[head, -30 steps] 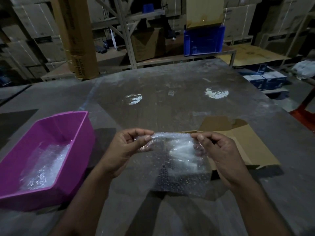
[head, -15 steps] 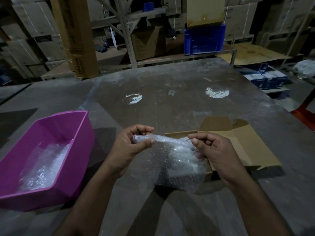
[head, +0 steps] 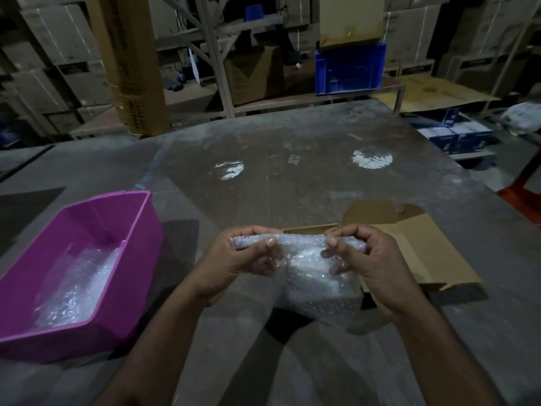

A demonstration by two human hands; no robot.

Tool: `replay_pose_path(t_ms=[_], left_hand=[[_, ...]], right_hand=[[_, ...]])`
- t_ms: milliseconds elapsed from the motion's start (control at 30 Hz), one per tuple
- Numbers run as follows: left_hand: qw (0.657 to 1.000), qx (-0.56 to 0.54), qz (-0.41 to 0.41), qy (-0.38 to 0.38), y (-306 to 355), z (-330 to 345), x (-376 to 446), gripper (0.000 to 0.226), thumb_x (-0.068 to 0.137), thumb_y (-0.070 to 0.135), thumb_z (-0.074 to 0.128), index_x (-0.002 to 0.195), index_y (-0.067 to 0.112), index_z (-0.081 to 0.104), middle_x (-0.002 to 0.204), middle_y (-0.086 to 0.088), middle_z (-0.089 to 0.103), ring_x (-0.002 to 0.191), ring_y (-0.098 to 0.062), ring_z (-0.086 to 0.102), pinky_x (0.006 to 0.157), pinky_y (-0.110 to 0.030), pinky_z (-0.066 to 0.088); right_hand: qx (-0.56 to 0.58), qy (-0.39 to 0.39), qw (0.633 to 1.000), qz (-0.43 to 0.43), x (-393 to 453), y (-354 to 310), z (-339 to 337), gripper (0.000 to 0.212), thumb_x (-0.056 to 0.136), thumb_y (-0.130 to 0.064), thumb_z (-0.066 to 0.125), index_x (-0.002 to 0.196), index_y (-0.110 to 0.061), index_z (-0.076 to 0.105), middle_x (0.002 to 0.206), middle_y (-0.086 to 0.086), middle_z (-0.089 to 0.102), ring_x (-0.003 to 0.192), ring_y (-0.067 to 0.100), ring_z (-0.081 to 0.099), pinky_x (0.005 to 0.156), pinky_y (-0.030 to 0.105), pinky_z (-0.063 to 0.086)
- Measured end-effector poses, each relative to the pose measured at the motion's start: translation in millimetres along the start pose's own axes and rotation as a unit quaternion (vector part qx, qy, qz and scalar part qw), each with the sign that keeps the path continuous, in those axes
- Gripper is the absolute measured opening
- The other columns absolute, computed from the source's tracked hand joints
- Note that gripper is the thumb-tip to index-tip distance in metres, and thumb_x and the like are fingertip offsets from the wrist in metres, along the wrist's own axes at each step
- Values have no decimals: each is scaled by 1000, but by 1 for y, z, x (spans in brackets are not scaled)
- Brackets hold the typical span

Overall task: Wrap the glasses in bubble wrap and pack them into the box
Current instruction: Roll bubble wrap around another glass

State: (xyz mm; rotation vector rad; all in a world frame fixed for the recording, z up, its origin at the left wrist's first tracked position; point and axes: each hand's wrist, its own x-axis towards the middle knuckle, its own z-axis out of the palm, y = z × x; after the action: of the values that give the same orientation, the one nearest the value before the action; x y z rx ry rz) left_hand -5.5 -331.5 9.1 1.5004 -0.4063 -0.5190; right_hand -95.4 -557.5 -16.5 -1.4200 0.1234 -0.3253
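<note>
1. A sheet of clear bubble wrap [head: 316,276], its top edge rolled into a tight tube, is held above the table [head: 292,177] with the rest hanging loose below; something pale shows through it, too blurred to identify.
2. An open brown cardboard box [head: 415,247], flaps spread flat, lies on the table just behind the wrap.

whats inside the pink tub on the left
Inside the pink tub lies a crumpled heap of bubble wrap, covering most of its floor. Whether any glasses sit beneath that wrap cannot be seen; the plastic hides whatever is under it.
</note>
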Motion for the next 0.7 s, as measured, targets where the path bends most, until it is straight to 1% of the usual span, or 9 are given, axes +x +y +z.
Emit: replay_pose_path(t_ms=[67,133,200,300,400,467,533,600,700], left_hand=[[1000,-4,7,14,1,1,1,19,84,19,71,100,11,78,89,-11,74,73,-18,67,69,-32,59],[1000,-12,11,26,3,1,2,19,84,16,71,101,11,79,90,-11,74,75,-17,67,70,-31,58],[999,-22,13,27,3,-1,3,21,84,14,71,104,13,80,92,-11,75,79,-16,68,74,-34,59],[999,-29,14,17,4,-2,2,24,84,10,70,107,11,78,92,-9,75,79,-15,69,75,-35,60],[999,-40,11,14,3,0,0,29,81,9,70,110,6,73,94,-12,74,78,-19,71,70,-32,62],[999,-42,13,27,3,2,0,26,80,12,70,105,4,71,88,-11,74,73,-18,71,66,-30,61],[998,-23,29,51,2,4,1,22,77,12,73,97,5,72,81,-8,73,70,-14,70,64,-29,61],[997,-7,47,60,0,3,2,15,73,10,77,88,9,75,82,-7,74,75,-15,70,67,-28,60],[996,1,66,57,-1,2,4,10,69,8,78,74,16,78,92,-1,76,85,-16,69,74,-29,60]], right_hand=[[17,3,1000,3,-1,-1,1,19,81,-22,76,92,-7,70,97,8,73,71,28,72,58,35,59],[25,-1,1000,17,-3,-2,2,27,82,-24,74,103,-8,69,93,10,75,60,27,68,55,34,58],[15,-9,1000,20,-4,-2,2,30,83,-26,73,111,-14,71,81,11,74,54,22,61,52,32,54],[0,3,1000,1,-4,-1,1,21,86,-20,72,105,-15,76,68,6,67,53,13,53,50,22,46],[-37,1,999,-19,-3,0,-2,15,90,-16,70,102,-20,78,77,1,71,61,9,59,55,21,49],[-48,-9,998,-25,-3,0,-3,17,90,-14,71,101,-24,79,85,-4,74,66,9,61,60,22,52],[-31,-15,999,-28,-4,-1,-1,15,86,-20,73,98,-25,80,91,-8,74,71,8,63,63,23,54],[-2,-12,1000,-26,-3,0,0,16,84,-26,71,97,-27,80,88,-9,73,74,9,63,63,26,55],[20,5,1000,-1,-1,2,0,30,87,-24,71,117,-31,72,86,0,68,70,15,61,61,30,55]])
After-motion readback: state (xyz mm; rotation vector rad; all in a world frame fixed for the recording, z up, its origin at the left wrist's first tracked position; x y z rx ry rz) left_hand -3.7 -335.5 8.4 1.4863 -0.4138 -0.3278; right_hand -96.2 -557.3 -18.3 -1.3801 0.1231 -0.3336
